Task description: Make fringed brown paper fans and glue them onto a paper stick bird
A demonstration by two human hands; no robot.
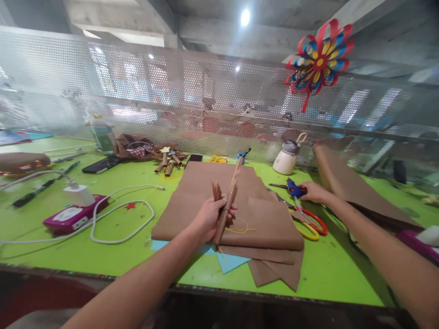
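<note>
My left hand (211, 217) is closed around a rolled brown paper tube (224, 219), held tilted above a stack of brown paper sheets (192, 205). A thin wooden stick (236, 170) rises from the tube's upper end, and fringed brown paper (216, 191) stands up beside it in the same hand. Yellow thread (244, 230) trails over the sheets. On the right, my right hand (313, 192) grips a blue glue gun (295, 188) lying by the scissors (320, 221), which have red and yellow handles. Light blue paper (231, 262) pokes out under the brown stack.
A purple power strip (75, 214) with a white charger and looping cable (152, 214) lies left. Behind are a phone (101, 164), small paper rolls (168, 164) and a cream jug (286, 157). Folded brown paper (356, 187) stands right; a paper flower (319, 61) hangs above.
</note>
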